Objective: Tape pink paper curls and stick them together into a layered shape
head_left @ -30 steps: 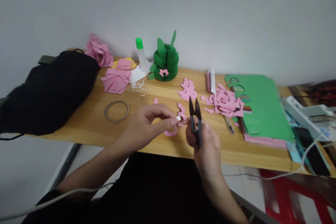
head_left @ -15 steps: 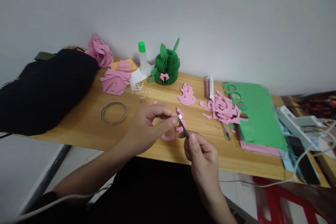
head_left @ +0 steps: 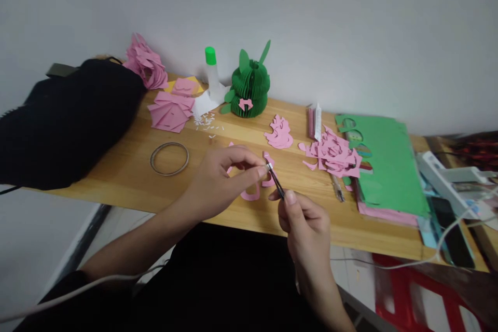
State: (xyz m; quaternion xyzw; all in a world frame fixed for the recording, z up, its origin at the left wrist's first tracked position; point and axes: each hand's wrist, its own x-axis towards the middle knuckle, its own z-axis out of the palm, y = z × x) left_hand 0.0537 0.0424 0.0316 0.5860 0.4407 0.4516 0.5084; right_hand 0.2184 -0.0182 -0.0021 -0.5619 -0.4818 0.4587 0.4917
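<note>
Pinched at the tip of my left hand [head_left: 218,179] is a tiny white piece [head_left: 269,166]. Black snips [head_left: 278,185], held in my right hand [head_left: 306,218], slant up and left toward it (I can't tell if they touch).

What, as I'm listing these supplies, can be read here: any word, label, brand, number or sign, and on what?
None: no text can be made out.
White tube: any print is too small and blurred to read.
Power strip: any marks are too blurred to read.
Green-capped tube: no readable lettering.
Phone: dark, nothing readable.
Snips: no readable mark.
</note>
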